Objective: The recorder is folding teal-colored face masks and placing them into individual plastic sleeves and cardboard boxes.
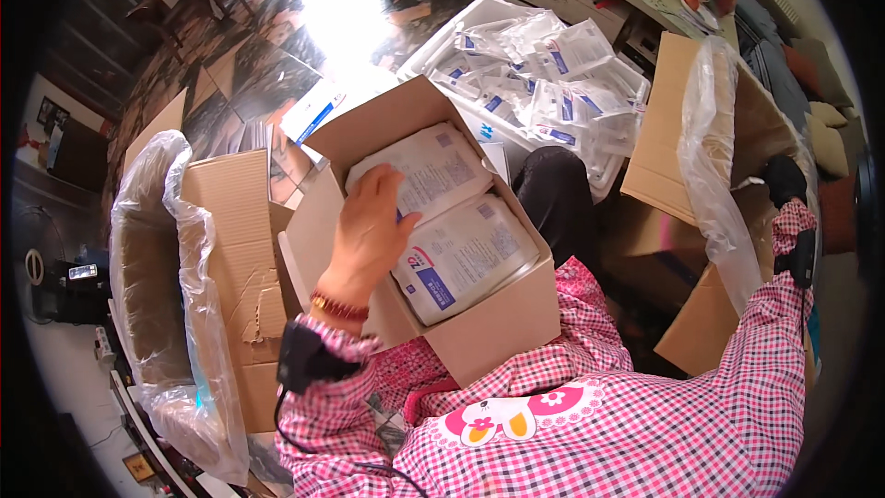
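- Sunlit patterned floor [263,51] behind.
- Left hand [367,221] over white packets [466,254] in open box [498,341], thumb spread from fingers.
- Right hand [785,182] at plastic-lined carton [659,143]; grip: cannot tell.

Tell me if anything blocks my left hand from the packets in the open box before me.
Nothing visible does: the box is open on top, and your left hand appears to touch the farther packet.
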A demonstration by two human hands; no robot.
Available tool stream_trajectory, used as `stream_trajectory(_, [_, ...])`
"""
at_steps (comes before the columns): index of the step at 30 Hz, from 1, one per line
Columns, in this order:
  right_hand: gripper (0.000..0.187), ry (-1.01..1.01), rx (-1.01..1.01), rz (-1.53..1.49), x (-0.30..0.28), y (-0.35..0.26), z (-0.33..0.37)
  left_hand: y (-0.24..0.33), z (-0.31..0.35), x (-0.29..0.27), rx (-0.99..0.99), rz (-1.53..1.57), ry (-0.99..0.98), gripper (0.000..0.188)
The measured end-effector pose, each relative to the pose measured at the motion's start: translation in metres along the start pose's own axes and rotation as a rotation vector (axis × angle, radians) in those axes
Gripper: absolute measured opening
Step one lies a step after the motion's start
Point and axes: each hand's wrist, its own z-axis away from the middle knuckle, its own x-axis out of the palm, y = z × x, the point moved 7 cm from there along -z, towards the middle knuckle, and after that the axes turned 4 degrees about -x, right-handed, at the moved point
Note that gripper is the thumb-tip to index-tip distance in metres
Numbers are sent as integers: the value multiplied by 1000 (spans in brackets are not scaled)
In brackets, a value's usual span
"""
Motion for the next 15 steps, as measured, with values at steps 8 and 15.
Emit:
stream_trajectory(8, [33,61,98,-114,-61,-64,4,-26,-39,22,-289,-302,-88,69])
stream_trajectory(15, [49,-24,-39,-292,-100,-113,4,0,2,30,-140,26,-238,61])
